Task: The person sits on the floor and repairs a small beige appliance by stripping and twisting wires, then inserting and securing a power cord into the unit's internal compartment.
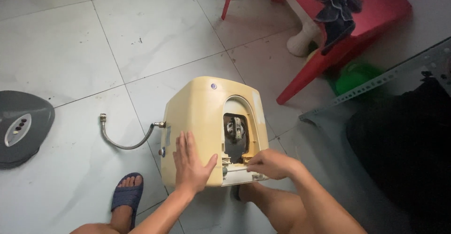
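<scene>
A pale yellow appliance housing [202, 116] lies on the tiled floor, with an arched opening that shows metal parts [235, 130] inside. My left hand [190, 161] rests flat on its near side, fingers spread and thumb hooked at the opening's edge. My right hand [271, 163] pinches the white lower edge strip [235, 175] at the bottom of the opening. A braided metal hose [124, 142] runs out of the housing's left side.
A grey oval cover [21, 126] lies at the far left. A red plastic chair [347, 32] with a dark cloth [338, 11] stands at the upper right, a green object [354, 76] beneath it. My sandalled foot [127, 196] is at the bottom left. A dark bag [408, 140] sits on the right.
</scene>
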